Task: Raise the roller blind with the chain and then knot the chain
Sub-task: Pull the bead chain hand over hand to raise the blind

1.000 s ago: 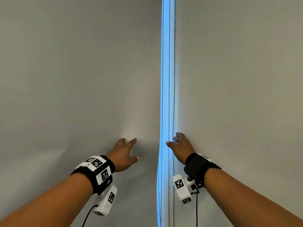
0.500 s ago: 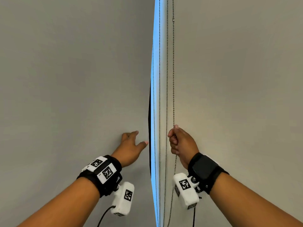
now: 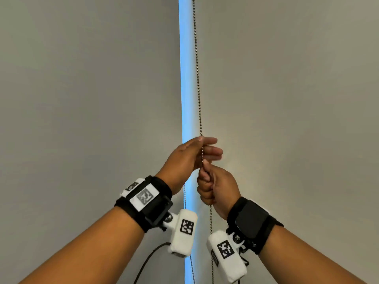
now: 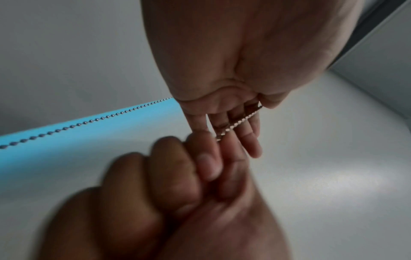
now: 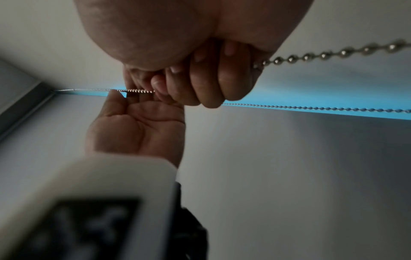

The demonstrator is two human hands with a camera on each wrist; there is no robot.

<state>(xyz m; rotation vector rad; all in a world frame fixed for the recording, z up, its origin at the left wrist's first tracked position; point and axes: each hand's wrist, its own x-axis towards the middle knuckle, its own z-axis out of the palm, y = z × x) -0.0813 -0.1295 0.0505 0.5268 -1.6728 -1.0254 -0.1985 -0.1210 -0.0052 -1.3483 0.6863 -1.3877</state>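
Note:
A metal bead chain hangs straight down in front of the inner edge of the right grey roller blind. My right hand grips the chain in a fist, and the chain leaves it below. Directly above, my left hand reaches across from the left. Its fingers are straight behind the chain and its thumb lies on it. In the right wrist view the left hand shows its palm, with the thumb tip over the chain. The left wrist view shows the chain crossing those fingers just above the right hand.
A second grey blind hangs on the left, with a bright blue slit of light between the two. Another chain strand hangs along that slit behind my wrists. A grey frame edge runs at the top of the blinds.
My left hand has left the left blind's fabric and crossed to the chain above my right hand. My right hand went from reaching to gripping the chain in a fist.

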